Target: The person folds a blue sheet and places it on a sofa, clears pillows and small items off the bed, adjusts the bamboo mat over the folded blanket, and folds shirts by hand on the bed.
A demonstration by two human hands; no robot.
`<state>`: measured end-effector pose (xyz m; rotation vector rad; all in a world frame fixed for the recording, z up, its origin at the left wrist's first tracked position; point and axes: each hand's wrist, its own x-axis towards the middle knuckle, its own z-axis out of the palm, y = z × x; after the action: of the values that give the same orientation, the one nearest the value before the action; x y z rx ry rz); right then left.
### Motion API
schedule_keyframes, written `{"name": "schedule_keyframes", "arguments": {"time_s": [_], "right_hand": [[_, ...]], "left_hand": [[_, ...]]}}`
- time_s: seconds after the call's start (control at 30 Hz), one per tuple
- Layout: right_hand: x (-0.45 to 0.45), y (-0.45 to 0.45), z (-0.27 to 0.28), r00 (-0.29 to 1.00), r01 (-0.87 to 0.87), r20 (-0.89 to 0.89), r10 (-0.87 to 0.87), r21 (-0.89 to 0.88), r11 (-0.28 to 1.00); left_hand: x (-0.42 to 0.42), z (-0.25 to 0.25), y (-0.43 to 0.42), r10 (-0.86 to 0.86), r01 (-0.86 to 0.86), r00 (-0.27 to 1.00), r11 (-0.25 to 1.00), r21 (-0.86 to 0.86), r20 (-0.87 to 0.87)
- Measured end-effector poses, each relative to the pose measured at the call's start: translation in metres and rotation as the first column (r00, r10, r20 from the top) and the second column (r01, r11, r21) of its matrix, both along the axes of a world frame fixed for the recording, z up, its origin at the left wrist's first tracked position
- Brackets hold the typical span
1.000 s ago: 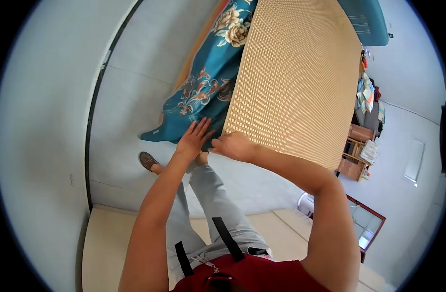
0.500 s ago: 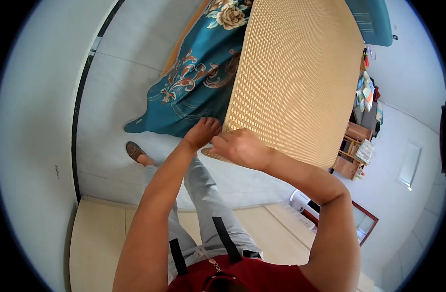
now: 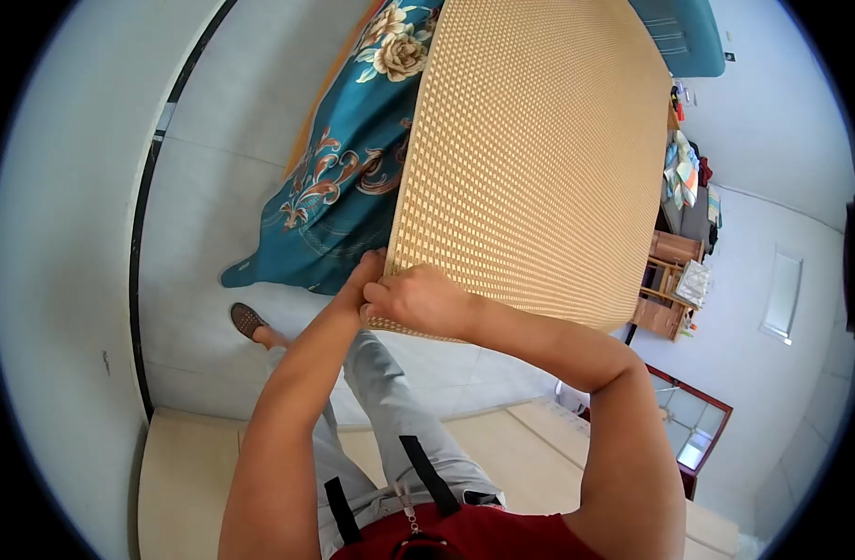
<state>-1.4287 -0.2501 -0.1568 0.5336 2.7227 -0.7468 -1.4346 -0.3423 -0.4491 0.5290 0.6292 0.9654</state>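
Note:
A tan woven sleeping mat (image 3: 539, 159) covers the top of the bed, and its near left corner is at my hands. My right hand (image 3: 420, 301) is closed on the mat's edge near that corner, fingers curled under. Close beside it, my left hand (image 3: 365, 273) is at the same corner, its fingers bent against the edge and partly hidden. Below the mat's side hangs a teal bed sheet (image 3: 329, 219) with flowers and scrolls, its pointed end spread toward the floor.
Pale floor tiles (image 3: 213, 201) lie between the bed and the wall at left. My shoe (image 3: 246, 320) stands there. Behind me are cream cabinet panels (image 3: 189, 476). Past the bed are a teal headboard (image 3: 684, 37), wooden shelving (image 3: 665, 280) and a red-framed mirror (image 3: 693, 434).
Both hands and the mat's corner have shifted left and slightly down in view. My hands are now closer together, the left more hidden behind the mat's edge.

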Motion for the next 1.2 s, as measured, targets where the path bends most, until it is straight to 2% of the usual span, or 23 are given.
{"name": "schedule_keyframes", "arguments": {"time_s": [0.07,0.17,0.2,0.27,0.3,0.37,0.43,0.47,0.6,0.83,1.0,1.07,1.17,1.2], "right_hand": [[0.000,-0.001,-0.001,1.000,0.006,0.009,-0.006,-0.012,1.000],[0.003,0.001,0.000,0.999,0.019,0.050,-0.016,-0.061,0.998],[0.002,0.002,0.002,0.998,0.023,0.066,-0.018,-0.062,0.998],[-0.001,0.000,0.004,0.998,0.036,0.060,-0.032,-0.069,0.997],[-0.001,0.000,0.004,0.999,0.043,0.037,-0.040,-0.073,0.996],[-0.003,0.001,0.007,0.998,0.045,0.037,-0.043,-0.070,0.997],[-0.004,0.001,0.008,0.997,0.036,0.077,-0.032,-0.061,0.997],[-0.005,0.001,0.009,0.997,0.042,0.070,-0.037,-0.066,0.997],[-0.007,0.002,0.008,0.997,0.063,0.046,-0.058,-0.100,0.993],[-0.016,0.009,-0.003,0.994,0.035,0.104,-0.014,-0.202,0.979],[-0.011,0.003,-0.020,0.998,0.057,0.015,-0.055,-0.195,0.979],[-0.011,0.004,-0.020,0.998,0.056,0.000,-0.056,-0.172,0.984],[-0.012,0.001,-0.025,0.999,0.032,0.028,-0.028,-0.149,0.988],[-0.012,0.000,-0.031,0.999,0.033,0.044,-0.026,-0.152,0.988]], "left_hand": [[0.024,-0.032,-0.008,0.011,-0.010,1.000,0.999,-0.050,0.022],[0.031,-0.040,-0.009,0.056,-0.040,0.944,0.998,0.056,-0.324],[0.017,-0.009,-0.004,0.144,-0.090,0.874,0.986,0.137,-0.465],[0.017,-0.011,-0.003,0.227,-0.088,0.789,0.962,0.260,-0.572],[0.019,-0.018,0.005,0.222,-0.057,0.800,0.953,0.298,-0.557],[0.015,-0.019,0.009,0.029,0.058,0.900,0.981,0.184,-0.435],[-0.030,0.049,0.018,-0.301,0.293,0.947,0.952,-0.084,-0.113],[-0.026,0.054,0.015,-0.231,0.230,0.961,0.973,-0.026,-0.152],[-0.016,0.065,0.000,-0.181,0.186,0.971,0.983,0.016,-0.156],[-0.014,0.075,-0.040,-0.157,0.150,0.975,0.987,-0.055,-0.156],[-0.050,0.081,0.004,-0.089,0.071,0.980,0.992,-0.104,-0.178],[-0.077,0.102,0.049,-0.048,0.033,0.997,0.976,-0.214,-0.064],[-0.109,0.161,0.097,0.062,0.067,0.964,0.883,-0.465,0.257],[-0.116,0.179,0.107,-0.016,0.034,0.998,0.943,-0.332,0.059]]}}
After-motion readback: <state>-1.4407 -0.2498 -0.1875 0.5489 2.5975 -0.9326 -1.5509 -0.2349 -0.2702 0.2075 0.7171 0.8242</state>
